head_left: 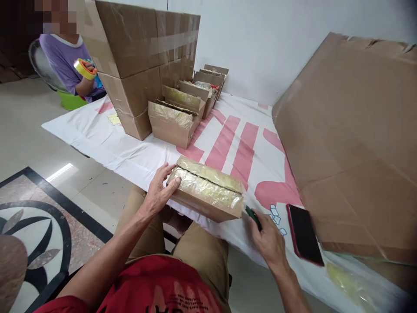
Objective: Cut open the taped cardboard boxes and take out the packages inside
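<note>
A small cardboard box (206, 202) with shiny tape over its top lies near the table's front edge. Along its lid runs a dark slit between the two taped flaps. My left hand (159, 191) grips the box's left end, thumb on the near top edge and fingers toward the far side. Just off the right end, my right hand (269, 237) is closed around a dark green box cutter (253, 217), its tip close to the box corner. Most of the cutter is hidden in the palm.
Cut-open boxes (176, 117) line the table beyond, beside a tall stack of taped cartons (140, 48). A phone (304, 234) lies right of my right hand, before a large carton (355, 148). At far left sits a person (65, 65) holding a tape roll (84, 69).
</note>
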Tool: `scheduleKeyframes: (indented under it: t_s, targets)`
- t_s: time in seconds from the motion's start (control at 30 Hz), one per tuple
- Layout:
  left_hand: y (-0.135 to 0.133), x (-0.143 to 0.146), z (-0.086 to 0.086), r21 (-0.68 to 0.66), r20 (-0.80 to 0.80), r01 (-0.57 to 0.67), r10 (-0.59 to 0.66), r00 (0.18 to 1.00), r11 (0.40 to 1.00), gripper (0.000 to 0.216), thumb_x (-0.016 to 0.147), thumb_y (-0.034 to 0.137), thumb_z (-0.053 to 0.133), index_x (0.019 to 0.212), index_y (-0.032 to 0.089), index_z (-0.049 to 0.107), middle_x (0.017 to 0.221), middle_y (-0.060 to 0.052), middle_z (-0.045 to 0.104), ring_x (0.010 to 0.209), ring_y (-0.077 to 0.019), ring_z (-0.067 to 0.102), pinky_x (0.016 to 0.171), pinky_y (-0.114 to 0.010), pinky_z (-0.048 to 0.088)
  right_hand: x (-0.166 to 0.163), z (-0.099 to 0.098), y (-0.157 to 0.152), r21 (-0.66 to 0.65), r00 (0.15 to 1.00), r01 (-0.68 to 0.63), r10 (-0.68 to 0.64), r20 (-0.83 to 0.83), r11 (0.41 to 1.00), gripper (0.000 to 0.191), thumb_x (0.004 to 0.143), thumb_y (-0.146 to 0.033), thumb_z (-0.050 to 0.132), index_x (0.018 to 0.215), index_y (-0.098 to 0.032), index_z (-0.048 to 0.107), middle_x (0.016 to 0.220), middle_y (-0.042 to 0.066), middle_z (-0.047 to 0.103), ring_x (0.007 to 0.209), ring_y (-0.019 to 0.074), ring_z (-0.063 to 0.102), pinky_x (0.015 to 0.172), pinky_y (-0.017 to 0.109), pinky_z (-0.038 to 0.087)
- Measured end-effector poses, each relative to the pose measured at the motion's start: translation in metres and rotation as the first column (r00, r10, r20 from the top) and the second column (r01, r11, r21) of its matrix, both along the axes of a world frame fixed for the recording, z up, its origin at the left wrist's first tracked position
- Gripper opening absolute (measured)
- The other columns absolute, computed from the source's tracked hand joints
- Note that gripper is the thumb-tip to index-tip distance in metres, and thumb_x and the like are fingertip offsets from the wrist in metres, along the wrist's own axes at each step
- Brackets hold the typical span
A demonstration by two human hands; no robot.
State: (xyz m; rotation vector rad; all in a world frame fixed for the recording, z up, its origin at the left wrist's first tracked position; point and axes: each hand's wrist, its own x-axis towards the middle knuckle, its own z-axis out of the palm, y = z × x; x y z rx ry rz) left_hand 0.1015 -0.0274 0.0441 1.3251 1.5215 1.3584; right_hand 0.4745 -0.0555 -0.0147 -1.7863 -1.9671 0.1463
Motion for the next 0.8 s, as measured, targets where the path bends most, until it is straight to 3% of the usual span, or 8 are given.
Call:
scheduleKeyframes:
  t_s: [0.07, 0.17, 0.27, 0.37, 0.43, 0.5, 0.67, 0.8]
  targets:
    - [-0.007, -0.002, 0.002, 0.021, -0.063, -0.008, 0.009, 0.998, 1.000, 0.054, 0.084, 0.051, 0.069, 0.128, 0.020, 0.067, 0.153, -0.017, 0.054, 0.143, -0.0366, 0.050, 0.117, -0.055, 0.041, -0.007, -0.019, 0.002, 0.017, 0.997, -0.027, 0.026, 0.074, 0.999, 0.049, 0.099, -0.051, 0.043, 0.114, -0.016, 0.074, 0.101, 0.015, 0.076, 0.095, 0.0335, 0.071, 0.085, 0.050, 0.058]
    - [-0.012, -0.003, 0.003, 0.047, -0.088, -0.006, 0.010, 0.996, 0.999, 0.049, 0.083, 0.045, 0.071, 0.125, 0.021, 0.067, 0.149, -0.016, 0.058, 0.144, -0.0350, 0.051, 0.120, -0.055, 0.038, -0.007, -0.010, 0.008, 0.116, 0.998, -0.054, 0.051, 0.030, 0.992, 0.047, 0.100, -0.054, 0.047, 0.111, -0.016, 0.074, 0.102, 0.015, 0.075, 0.097, 0.0331, 0.071, 0.087, 0.051, 0.057]
    - [-0.012, -0.002, 0.003, 0.040, 0.082, 0.034, -0.037, 0.996, 0.999, 0.047, 0.081, 0.042, 0.075, 0.121, 0.020, 0.065, 0.151, -0.017, 0.056, 0.144, -0.0349, 0.050, 0.121, -0.055, 0.037, -0.012, 0.029, 0.008, 0.241, 0.988, -0.061, 0.093, -0.121, 0.968, 0.036, 0.101, -0.047, 0.054, 0.111, -0.018, 0.074, 0.108, 0.012, 0.075, 0.101, 0.0281, 0.071, 0.091, 0.044, 0.056]
    - [-0.011, -0.005, 0.003, 0.038, 0.300, 0.119, -0.125, 0.946, 0.992, 0.035, 0.080, 0.039, 0.077, 0.107, 0.022, 0.062, 0.156, -0.016, 0.053, 0.147, -0.0347, 0.048, 0.120, -0.055, 0.039, -0.031, 0.072, 0.002, 0.315, 0.955, -0.111, 0.188, -0.227, 0.942, 0.024, 0.101, -0.035, 0.058, 0.112, -0.021, 0.075, 0.111, 0.008, 0.075, 0.103, 0.0238, 0.071, 0.094, 0.039, 0.055]
    - [-0.013, -0.011, 0.003, 0.089, 0.292, 0.165, -0.184, 0.938, 0.982, 0.022, 0.084, 0.035, 0.075, 0.093, 0.022, 0.059, 0.160, -0.014, 0.049, 0.150, -0.0336, 0.044, 0.121, -0.054, 0.037, -0.044, 0.095, -0.002, 0.336, 0.924, -0.138, 0.243, -0.295, 0.932, 0.022, 0.101, -0.030, 0.059, 0.114, -0.024, 0.075, 0.111, 0.007, 0.075, 0.103, 0.0225, 0.071, 0.093, 0.037, 0.055]
    - [-0.017, -0.019, 0.001, 0.179, 0.165, 0.183, -0.213, 0.963, 0.967, 0.016, 0.088, 0.029, 0.070, 0.082, 0.021, 0.057, 0.161, -0.013, 0.048, 0.152, -0.0318, 0.041, 0.123, -0.054, 0.034, -0.055, 0.113, -0.004, 0.333, 0.893, -0.167, 0.286, -0.348, 0.928, 0.020, 0.100, -0.027, 0.061, 0.113, -0.026, 0.075, 0.109, 0.005, 0.076, 0.100, 0.0213, 0.072, 0.091, 0.034, 0.056]
    - [-0.026, -0.030, -0.012, 0.356, -0.142, 0.199, -0.158, 0.977, 0.913, 0.016, 0.089, 0.009, 0.059, 0.080, 0.022, 0.057, 0.154, -0.013, 0.056, 0.151, -0.0276, 0.043, 0.122, -0.054, 0.036, -0.086, 0.145, 0.009, 0.173, 0.851, -0.416, 0.449, -0.273, 0.893, 0.018, 0.100, -0.026, 0.060, 0.108, -0.028, 0.077, 0.106, 0.002, 0.080, 0.098, 0.0197, 0.075, 0.090, 0.031, 0.060]
    - [-0.027, -0.029, -0.016, 0.442, -0.257, 0.229, -0.122, 0.959, 0.868, 0.026, 0.085, -0.003, 0.051, 0.081, 0.023, 0.056, 0.133, -0.010, 0.072, 0.146, -0.0241, 0.049, 0.115, -0.050, 0.044, -0.120, 0.150, 0.030, -0.128, 0.764, -0.645, 0.638, -0.093, 0.754, 0.032, 0.104, -0.024, 0.046, 0.118, -0.025, 0.075, 0.120, 0.006, 0.078, 0.114, 0.0219, 0.073, 0.101, 0.039, 0.060]
